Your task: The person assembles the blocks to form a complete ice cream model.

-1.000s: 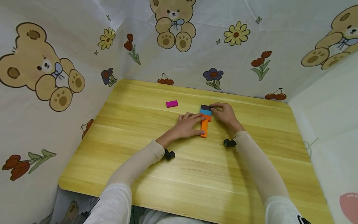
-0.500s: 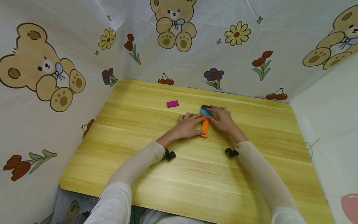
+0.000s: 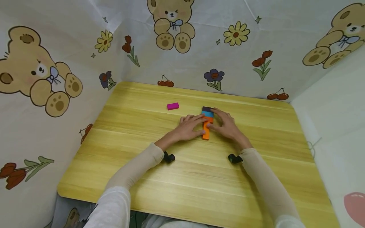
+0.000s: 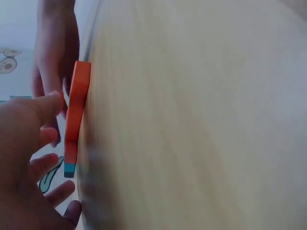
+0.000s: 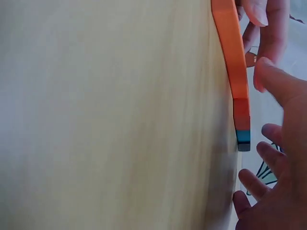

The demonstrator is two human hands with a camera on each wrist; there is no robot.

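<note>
Head view: orange blocks [image 3: 206, 134] lie between left hand [image 3: 187, 129] and right hand [image 3: 229, 127].

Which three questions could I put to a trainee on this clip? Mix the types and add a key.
1. Which hand is nearer the magenta block?
2. True or false: the magenta block touches the dark block.
3. Fill in: the ____ block lies between the dark block and the crosswise orange block.

Key:
1. The left hand.
2. False.
3. Blue.
</note>
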